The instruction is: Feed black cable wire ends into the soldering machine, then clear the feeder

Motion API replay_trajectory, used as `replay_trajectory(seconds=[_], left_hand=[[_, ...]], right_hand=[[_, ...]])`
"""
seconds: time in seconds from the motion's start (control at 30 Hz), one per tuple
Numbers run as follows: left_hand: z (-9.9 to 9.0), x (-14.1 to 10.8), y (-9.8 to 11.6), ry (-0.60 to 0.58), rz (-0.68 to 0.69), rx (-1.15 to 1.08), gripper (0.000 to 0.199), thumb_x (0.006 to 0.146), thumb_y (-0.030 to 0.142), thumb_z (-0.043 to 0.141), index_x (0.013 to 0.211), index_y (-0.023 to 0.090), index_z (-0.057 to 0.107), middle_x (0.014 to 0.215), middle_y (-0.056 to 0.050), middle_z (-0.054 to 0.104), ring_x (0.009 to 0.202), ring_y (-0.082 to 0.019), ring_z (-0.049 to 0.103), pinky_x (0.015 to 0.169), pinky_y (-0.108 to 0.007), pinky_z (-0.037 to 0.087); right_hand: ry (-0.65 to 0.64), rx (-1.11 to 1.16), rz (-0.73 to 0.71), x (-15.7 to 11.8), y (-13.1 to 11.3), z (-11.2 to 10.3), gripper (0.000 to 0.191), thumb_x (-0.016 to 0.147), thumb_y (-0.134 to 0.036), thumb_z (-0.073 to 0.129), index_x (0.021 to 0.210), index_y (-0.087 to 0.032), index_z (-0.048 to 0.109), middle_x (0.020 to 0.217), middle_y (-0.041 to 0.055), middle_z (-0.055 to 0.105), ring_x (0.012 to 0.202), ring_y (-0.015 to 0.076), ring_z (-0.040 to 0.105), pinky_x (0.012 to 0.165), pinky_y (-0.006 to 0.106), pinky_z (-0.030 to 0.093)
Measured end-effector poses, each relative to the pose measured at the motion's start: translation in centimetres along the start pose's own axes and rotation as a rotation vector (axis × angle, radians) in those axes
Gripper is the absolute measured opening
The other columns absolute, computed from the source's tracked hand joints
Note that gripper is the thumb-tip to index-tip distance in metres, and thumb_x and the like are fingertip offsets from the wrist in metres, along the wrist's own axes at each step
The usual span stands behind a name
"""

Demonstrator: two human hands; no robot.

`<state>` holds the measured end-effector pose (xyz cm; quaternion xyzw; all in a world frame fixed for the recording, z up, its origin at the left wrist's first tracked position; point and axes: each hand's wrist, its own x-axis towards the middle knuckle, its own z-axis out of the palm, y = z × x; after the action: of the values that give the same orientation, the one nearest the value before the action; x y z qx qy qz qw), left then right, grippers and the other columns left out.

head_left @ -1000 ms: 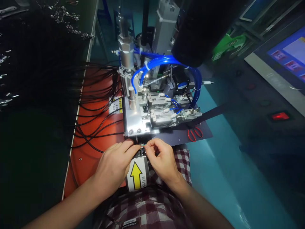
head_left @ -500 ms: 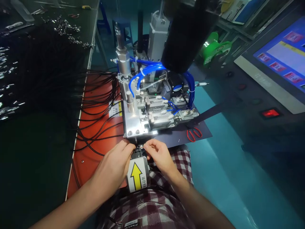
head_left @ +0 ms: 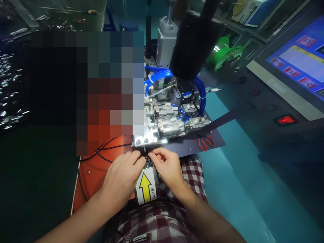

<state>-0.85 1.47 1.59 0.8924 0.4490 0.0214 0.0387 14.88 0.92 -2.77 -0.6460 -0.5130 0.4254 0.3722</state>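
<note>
At the front edge of a metal machine (head_left: 170,126) with blue air hoses (head_left: 162,72), both hands meet over a small dark track (head_left: 149,163). My left hand (head_left: 123,175) is closed, its thumb and fingers pinched at the track's left side. Facing it, my right hand (head_left: 169,168) pinches with thumb and forefinger, the tips almost touching the left ones. Whatever lies between the fingertips is hidden or too small to name. Just below them is a white label with a yellow arrow (head_left: 145,189) pointing toward the machine.
Black cables (head_left: 116,147) cross the orange work surface (head_left: 98,177) at left. Red-handled scissors (head_left: 206,143) lie right of the machine. A control panel with a screen (head_left: 301,64) stands at right, near a green spool (head_left: 225,54). A pixelated block covers the upper left.
My right hand has shifted slightly left, and my left fingers have come forward over the track. The small shiny part seen between the fingertips before is now covered.
</note>
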Motion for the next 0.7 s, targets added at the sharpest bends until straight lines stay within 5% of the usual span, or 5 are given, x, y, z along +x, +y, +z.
replay_trajectory(seconds=[0.37, 0.7], left_hand=[[-0.15, 0.25, 0.16, 0.016, -0.025, -0.023, 0.022, 0.082, 0.006, 0.046, 0.085, 0.019, 0.063, 0.078, -0.004, 0.058, 0.071, -0.022, 0.052, 0.059, -0.033, 0.039], [-0.48, 0.31, 0.30, -0.033, -0.042, -0.060, 0.019, 0.082, 0.008, 0.049, 0.089, 0.017, 0.064, 0.082, -0.005, 0.059, 0.073, -0.023, 0.054, 0.061, -0.034, 0.041]], right_hand=[[-0.025, 0.268, 0.018, 0.65, 0.38, 0.74, 0.016, 0.077, -0.032, 0.058, 0.068, -0.019, 0.054, 0.052, -0.0076, 0.035, 0.047, 0.0089, 0.029, 0.045, 0.023, 0.025], [-0.066, 0.543, 0.257, 0.36, 0.71, -0.01, 0.017, 0.070, -0.032, 0.064, 0.070, -0.016, 0.057, 0.060, -0.0024, 0.054, 0.051, 0.0100, 0.043, 0.051, 0.024, 0.035]])
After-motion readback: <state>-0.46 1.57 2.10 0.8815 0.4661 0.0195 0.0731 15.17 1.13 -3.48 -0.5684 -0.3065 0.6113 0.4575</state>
